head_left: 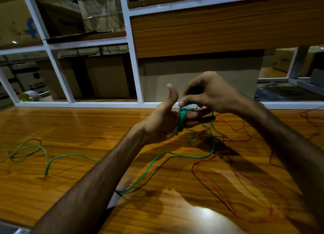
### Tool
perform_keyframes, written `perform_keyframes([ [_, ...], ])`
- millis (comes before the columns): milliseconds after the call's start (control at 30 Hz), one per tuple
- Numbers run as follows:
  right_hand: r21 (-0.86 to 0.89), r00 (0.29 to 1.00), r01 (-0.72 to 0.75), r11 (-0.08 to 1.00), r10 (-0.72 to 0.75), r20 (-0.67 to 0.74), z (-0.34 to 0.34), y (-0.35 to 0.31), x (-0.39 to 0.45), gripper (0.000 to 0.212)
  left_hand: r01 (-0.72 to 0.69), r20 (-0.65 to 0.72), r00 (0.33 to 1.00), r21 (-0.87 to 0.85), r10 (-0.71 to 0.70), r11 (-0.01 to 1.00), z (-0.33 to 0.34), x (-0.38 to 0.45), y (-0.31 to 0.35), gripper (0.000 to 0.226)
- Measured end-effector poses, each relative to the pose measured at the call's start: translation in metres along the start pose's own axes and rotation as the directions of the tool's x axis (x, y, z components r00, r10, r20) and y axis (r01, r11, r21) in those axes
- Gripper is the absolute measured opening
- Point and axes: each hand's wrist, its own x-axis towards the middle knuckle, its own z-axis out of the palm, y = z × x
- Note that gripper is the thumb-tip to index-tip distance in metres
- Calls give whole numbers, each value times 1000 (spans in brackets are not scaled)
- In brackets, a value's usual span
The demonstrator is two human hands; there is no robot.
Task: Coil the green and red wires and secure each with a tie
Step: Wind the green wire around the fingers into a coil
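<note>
Above the wooden table (70, 128), my left hand (163, 123) is held palm up, thumb raised and fingers straight. Several turns of the green wire (182, 118) are wound round those fingers. My right hand (212, 95) sits just above the fingertips and pinches the wire between thumb and forefinger. The loose length of green wire (152, 161) runs down across the table, passes behind my left forearm and ends in loops at the far left (29, 148). The red wire (233, 139) lies loose and tangled on the table at the right, under my right forearm.
A white-framed partition (135, 65) stands along the table's far edge, with cardboard boxes and a wooden panel (219, 26) behind it. A tape roll (29, 96) lies behind the frame at the far left. The table's near edge shows at bottom left.
</note>
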Motion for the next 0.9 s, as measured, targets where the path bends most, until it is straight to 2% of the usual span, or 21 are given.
perform_keyframes([
  [133,95,999,-44,994,42,31,-2,6,-1,32,5,167,986,-100,12,995,-7,-3,-1,111],
  [233,179,996,-34,983,19,85,1,9,-1,28,-15,267,959,-293,97,956,-2,-10,2,111],
  [367,396,977,-142,907,63,205,9,15,-2,17,-104,215,944,-524,249,846,-2,-13,6,131],
  [433,388,979,-156,908,90,182,14,19,-1,24,-198,195,909,-575,368,794,0,-12,12,136],
  [500,343,978,-177,922,126,166,19,27,-3,26,-267,139,886,-626,442,733,-1,-11,15,134],
  [633,257,923,-302,918,213,320,25,26,-5,33,-381,-11,864,-667,504,640,-12,-8,15,128],
  [767,171,899,-279,945,194,392,33,14,-2,34,-511,-250,848,-619,466,597,-24,-4,11,121],
  [900,137,901,-264,955,193,387,32,9,-1,37,-614,-478,783,-487,399,622,-32,-2,8,115],
])
